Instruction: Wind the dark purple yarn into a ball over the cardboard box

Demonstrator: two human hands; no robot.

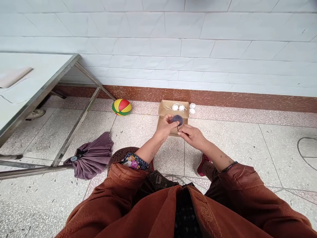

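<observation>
My left hand [165, 127] is closed around a small ball of grey-purple yarn [177, 120], thumb toward me. A dark strand [177, 128] runs down from the ball to my right hand [192, 136], whose thumb and forefinger pinch it. Both hands are above an open cardboard box [161, 107] on the floor. On the box's far part lie two white yarn balls [175, 106] with loose ends. More white balls [192, 108] sit just right of the box. My hands hide part of the box's near half.
A red, yellow and green ball [122, 107] lies on the floor near the wall. Left stand a metal-framed table [49, 66] and a folded purple umbrella [92, 157] beside its leg. A cable [299, 148] loops at far right. The tiled wall [153, 49] closes the far side.
</observation>
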